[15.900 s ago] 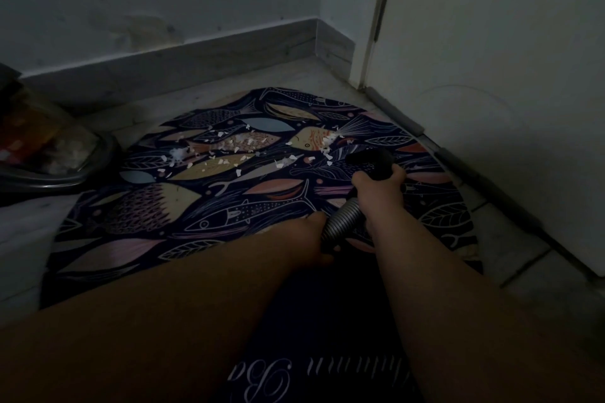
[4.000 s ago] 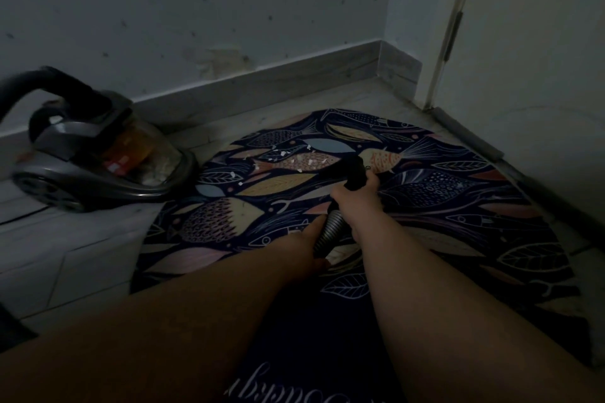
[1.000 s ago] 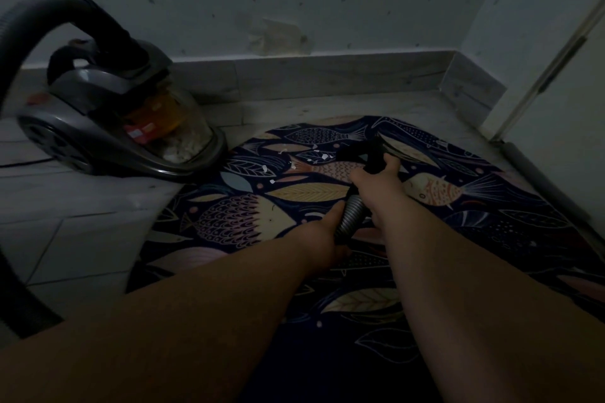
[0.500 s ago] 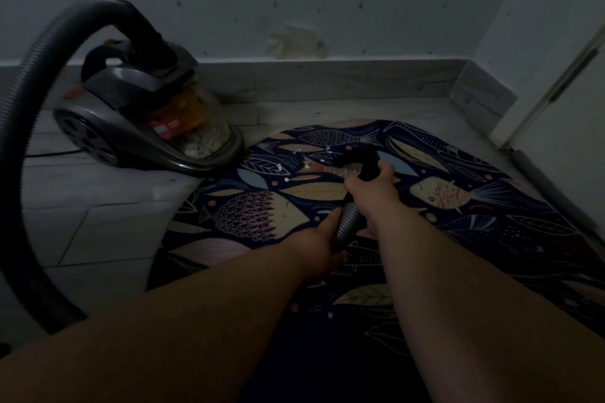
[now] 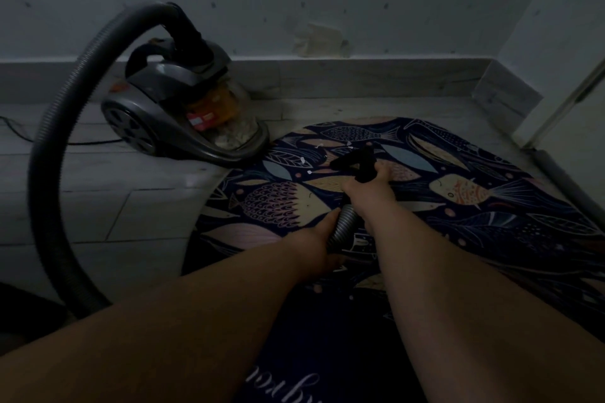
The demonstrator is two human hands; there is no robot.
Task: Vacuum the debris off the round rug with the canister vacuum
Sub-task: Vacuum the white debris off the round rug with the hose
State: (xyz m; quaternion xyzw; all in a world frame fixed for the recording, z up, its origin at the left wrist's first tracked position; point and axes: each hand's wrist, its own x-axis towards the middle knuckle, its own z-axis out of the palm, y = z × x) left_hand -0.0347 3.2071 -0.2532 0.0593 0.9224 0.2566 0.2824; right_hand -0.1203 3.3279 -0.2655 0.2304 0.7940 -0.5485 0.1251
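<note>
The right hand (image 5: 366, 191) grips the black nozzle (image 5: 360, 162) at the end of the ribbed hose (image 5: 343, 226), holding it low over the fish-patterned round rug (image 5: 491, 222). The left hand (image 5: 314, 249) clasps the hose just behind. A few white flecks of debris (image 5: 302, 160) lie on the rug just left of the nozzle. The canister vacuum (image 5: 183, 121) sits on the pale tiled floor (image 5: 114, 206) at the rug's far-left edge, its hose arcing over and down the left side.

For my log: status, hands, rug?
Left hand grips grey ribbed hose, right hand black nozzle. Few white flecks on fish-patterned round rug. Grey canister vacuum alongside.
</note>
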